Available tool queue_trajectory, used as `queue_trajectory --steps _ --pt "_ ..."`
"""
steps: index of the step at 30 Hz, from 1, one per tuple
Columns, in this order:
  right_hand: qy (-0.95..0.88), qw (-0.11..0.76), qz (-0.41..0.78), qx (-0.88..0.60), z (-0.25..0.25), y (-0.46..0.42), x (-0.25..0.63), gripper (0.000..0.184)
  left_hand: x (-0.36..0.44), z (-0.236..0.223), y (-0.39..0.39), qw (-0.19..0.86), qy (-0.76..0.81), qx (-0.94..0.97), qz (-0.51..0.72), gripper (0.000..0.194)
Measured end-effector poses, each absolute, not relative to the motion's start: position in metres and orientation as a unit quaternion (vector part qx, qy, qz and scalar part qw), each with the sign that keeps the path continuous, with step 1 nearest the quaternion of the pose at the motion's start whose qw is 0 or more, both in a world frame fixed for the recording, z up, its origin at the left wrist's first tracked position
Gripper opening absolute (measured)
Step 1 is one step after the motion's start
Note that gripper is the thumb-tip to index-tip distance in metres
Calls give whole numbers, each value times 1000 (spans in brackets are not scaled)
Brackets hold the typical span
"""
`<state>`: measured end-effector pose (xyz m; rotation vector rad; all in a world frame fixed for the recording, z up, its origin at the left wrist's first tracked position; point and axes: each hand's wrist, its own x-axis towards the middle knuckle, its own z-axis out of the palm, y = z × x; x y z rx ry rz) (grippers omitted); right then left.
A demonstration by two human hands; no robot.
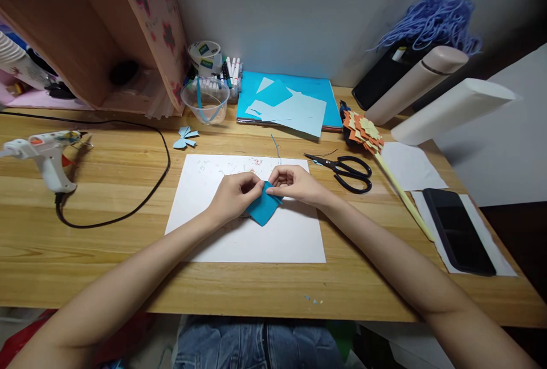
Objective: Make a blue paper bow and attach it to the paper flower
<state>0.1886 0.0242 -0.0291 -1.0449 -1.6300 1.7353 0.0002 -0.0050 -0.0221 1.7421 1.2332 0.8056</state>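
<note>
A small piece of blue paper (264,209), roughly diamond-shaped with a layered right edge, is held between both hands over a white sheet (294,242). My left hand (237,193) pinches its upper left side between thumb and fingers. From the other side, my right hand (294,183) grips the upper right corner, fingers curled. Just beyond the right hand lies a thin blue strip (276,147). Black-handled scissors (348,171) rest to the right of the sheet, blades pointing left. A light-blue paper bow (185,138) lies past the sheet's far left corner.
A white glue gun (51,158) with a looping black cord (166,158) occupies the left. Behind are a clear plastic cup (205,101) and blue paper scraps (294,110). On the right are an orange paper flower (363,130), a phone (459,232) and a bottle (416,84).
</note>
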Motion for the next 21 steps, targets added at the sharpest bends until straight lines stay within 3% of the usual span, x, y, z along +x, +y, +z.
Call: queue_trajectory --steps 13,21 --pt "-603 222 660 -389 -28 29 192 29 0 -17 2 495 514 602 358 31" --pt "-582 223 692 -364 -28 28 193 24 -5 -20 7 482 519 594 381 30"
